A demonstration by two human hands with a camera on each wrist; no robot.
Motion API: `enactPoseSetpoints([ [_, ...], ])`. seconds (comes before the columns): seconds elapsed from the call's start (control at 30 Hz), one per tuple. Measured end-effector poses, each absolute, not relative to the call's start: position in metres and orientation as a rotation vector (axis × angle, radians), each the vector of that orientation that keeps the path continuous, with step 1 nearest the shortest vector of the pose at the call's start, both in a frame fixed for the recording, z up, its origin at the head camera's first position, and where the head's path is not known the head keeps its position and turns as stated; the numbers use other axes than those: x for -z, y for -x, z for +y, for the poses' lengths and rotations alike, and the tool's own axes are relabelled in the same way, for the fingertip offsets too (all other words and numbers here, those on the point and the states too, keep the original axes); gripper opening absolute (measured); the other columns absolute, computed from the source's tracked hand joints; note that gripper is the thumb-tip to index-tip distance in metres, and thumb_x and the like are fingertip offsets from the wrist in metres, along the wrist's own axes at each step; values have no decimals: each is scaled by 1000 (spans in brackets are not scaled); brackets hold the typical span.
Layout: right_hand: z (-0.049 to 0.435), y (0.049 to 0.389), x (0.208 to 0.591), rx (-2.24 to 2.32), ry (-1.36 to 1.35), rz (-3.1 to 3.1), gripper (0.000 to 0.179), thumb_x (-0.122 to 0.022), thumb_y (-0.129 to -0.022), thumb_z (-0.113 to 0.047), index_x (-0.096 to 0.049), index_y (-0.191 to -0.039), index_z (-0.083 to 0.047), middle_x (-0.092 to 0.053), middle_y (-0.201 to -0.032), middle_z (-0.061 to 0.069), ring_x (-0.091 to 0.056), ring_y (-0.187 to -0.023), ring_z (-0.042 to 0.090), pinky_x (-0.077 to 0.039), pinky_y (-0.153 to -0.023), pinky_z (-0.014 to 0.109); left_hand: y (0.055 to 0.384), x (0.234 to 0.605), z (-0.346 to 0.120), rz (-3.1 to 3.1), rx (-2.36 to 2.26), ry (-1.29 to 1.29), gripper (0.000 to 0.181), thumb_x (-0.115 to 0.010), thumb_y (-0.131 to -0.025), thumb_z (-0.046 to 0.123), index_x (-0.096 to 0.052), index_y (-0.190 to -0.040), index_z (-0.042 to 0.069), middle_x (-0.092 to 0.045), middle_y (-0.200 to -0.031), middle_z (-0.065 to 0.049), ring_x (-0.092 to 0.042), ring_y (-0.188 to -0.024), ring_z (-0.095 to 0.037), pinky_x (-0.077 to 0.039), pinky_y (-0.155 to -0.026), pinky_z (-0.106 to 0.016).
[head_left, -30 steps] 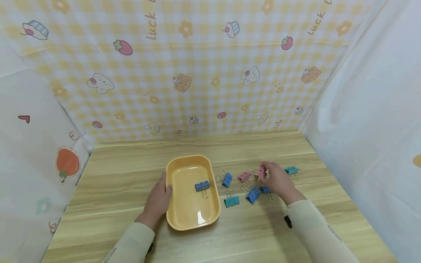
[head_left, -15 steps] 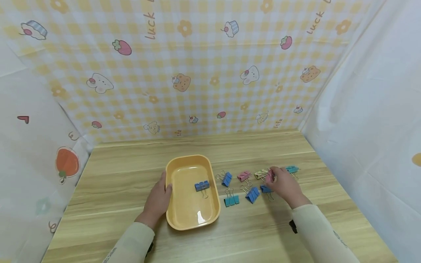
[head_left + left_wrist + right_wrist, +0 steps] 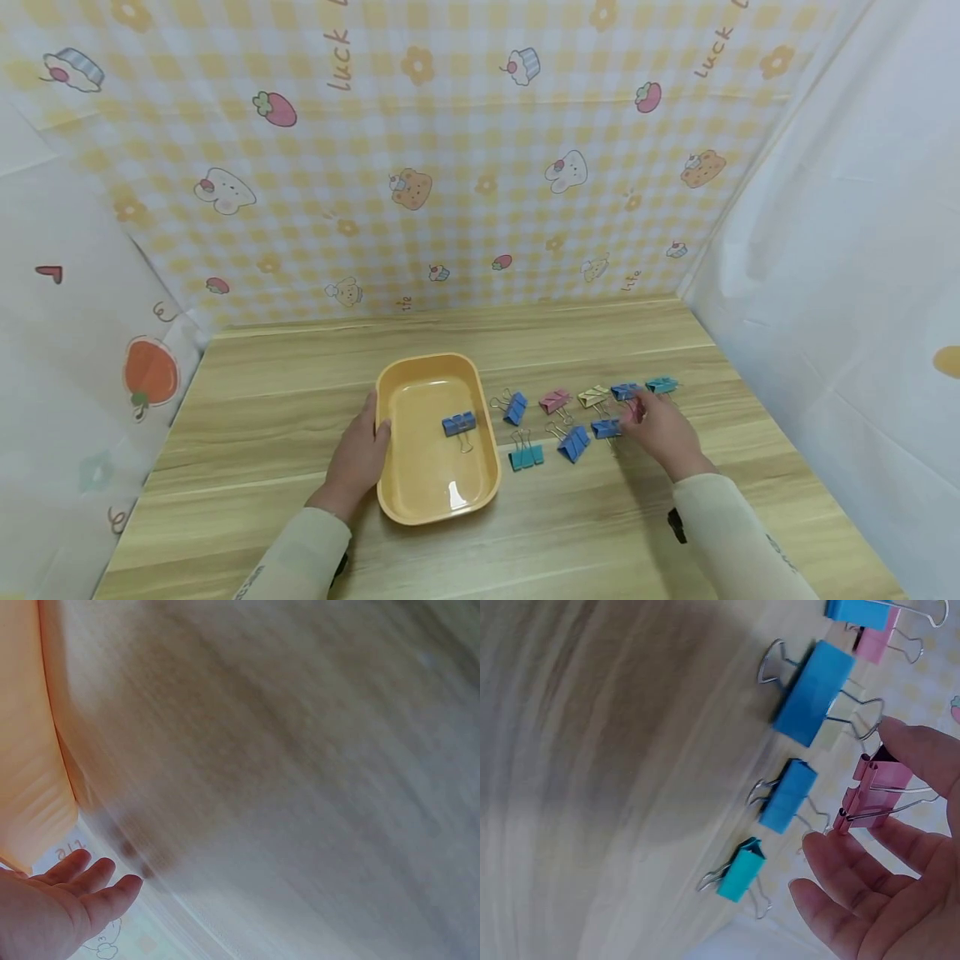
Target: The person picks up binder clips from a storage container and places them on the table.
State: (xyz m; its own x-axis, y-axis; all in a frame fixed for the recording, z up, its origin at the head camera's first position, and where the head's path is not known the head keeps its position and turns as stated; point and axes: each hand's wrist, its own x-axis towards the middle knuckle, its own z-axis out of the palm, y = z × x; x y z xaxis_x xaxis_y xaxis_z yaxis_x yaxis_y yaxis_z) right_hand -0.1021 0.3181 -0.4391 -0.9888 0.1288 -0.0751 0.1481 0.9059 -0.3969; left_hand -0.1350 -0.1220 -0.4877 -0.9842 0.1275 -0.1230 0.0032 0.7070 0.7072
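Note:
In the head view my left hand holds the left rim of a yellow tray, its thumb at the edge. The left wrist view shows relaxed fingers beside the tray's outer wall. A blue binder clip lies inside the tray. My right hand pinches a pink binder clip between thumb and fingers, just above the table. Near it lie a blue binder clip, another blue binder clip and a teal binder clip.
Left of the right hand, a yellow binder clip, a pink binder clip, blue binder clips and a teal binder clip lie on the wooden table. A patterned cloth hangs behind.
My right hand has moved rightward and slightly toward me with the pink binder clip, uncovering the yellow clip and then a blue one. The left hand stays at the tray.

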Motion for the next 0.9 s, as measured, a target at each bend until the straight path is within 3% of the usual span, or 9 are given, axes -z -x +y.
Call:
enactPoseSetpoints([
  [0.23,326,99,441,626,-282,3006,13,-60,-82,-17,-54,-85,-7,-53,-83,8,-49,-73,23,-42,-58,33,134,488,-122,2754,-1135,-102,63,-33,-105,25,-4,-154,0,-25,-152,-29,-27,-139,-46,-23,-113,-57],
  [0.47,334,97,445,623,-329,2983,25,-63,-84,-21,-57,-98,-1,-56,-87,12,-52,-78,26,-46,-63,40,133,486,-123,2744,-1136,-110,62,-32,-105,25,-3,-154,0,-24,-153,-29,-26,-139,-46,-23,-113,-57],
  [0.7,340,95,450,572,-381,2966,20,-57,-84,-17,-58,-95,0,-57,-86,15,-53,-76,28,-48,-65,44,133,486,-123,2744,-1125,-101,62,-33,-105,25,-3,-154,1,-25,-152,-30,-27,-138,-47,-24,-112,-58],
  [0.9,345,93,456,539,-413,2945,31,-55,-85,-17,-57,-106,5,-57,-91,20,-53,-80,31,-48,-67,45,133,486,-123,2735,-1122,-91,63,-32,-105,26,-2,-155,3,-26,-152,-30,-27,-138,-47,-24,-112,-58],
])
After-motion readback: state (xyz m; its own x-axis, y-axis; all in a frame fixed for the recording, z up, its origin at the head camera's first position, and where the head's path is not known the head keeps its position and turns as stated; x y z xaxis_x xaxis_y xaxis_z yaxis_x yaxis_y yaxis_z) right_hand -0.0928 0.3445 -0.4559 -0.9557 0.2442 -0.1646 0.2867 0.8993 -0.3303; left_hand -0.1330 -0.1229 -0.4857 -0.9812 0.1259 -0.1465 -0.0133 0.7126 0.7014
